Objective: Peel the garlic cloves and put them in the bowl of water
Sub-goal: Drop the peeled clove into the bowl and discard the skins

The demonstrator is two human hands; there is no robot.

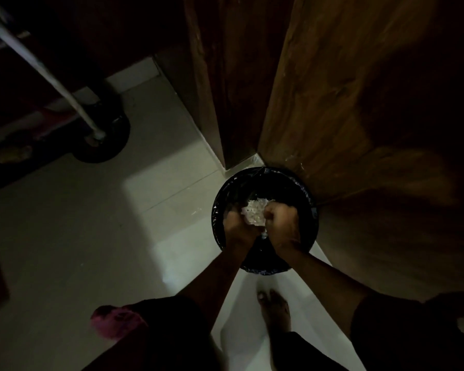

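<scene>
garlic skins (253, 212) clutched between both hands (237, 223) (282, 217) above lined bin (287, 183).

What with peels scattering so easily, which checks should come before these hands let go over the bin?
1. Left hand and right hand over the black-lined bin: ok.
2. Pale clump gripped between both hands, within the rim's outline: ok.
3. Any cloves mixed into the clump: cannot tell, too dark and blurred.
4. Bare foot apart from the bin: ok.
5. Bowl of water in view for the next clove: not ok, none shows.
</scene>
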